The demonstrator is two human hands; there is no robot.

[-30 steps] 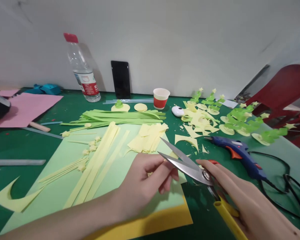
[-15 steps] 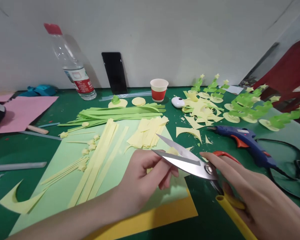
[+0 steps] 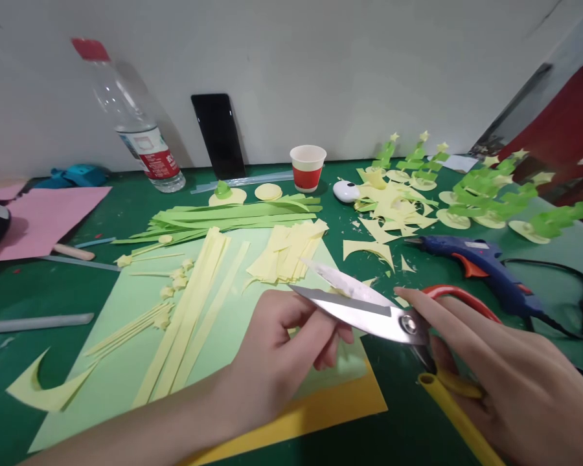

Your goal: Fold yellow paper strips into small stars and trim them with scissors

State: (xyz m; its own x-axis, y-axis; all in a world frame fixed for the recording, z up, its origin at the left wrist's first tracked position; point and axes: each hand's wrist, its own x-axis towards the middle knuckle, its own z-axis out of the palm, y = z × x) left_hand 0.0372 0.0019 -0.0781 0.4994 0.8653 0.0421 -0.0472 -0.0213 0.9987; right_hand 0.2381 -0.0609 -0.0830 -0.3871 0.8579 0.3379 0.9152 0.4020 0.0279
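My right hand (image 3: 505, 362) grips the scissors (image 3: 374, 318), which have red and yellow handle covers. Their blades point left and stand slightly apart. Just under the blades, my left hand (image 3: 284, 353) is closed in a pinch on a small piece of pale yellow paper, mostly hidden by fingers and steel. Below lies a light green sheet (image 3: 233, 323) bearing long yellow paper strips (image 3: 187, 317), a fanned pile of short yellow pieces (image 3: 291, 249) and thin strips with little star-shaped ends (image 3: 160, 317).
Green paper strips (image 3: 233, 217) lie behind the sheet. Yellow scraps (image 3: 393, 207), a blue glue gun (image 3: 480, 259) and standing green paper plants (image 3: 495, 194) are at right. Along the wall stand a bottle (image 3: 150, 152), a phone (image 3: 218, 136) and a paper cup (image 3: 308, 169).
The scissor blades have come closer together, and the scissors have shifted slightly beside my left hand. My left hand keeps its pinch. The whole view has shifted a little.
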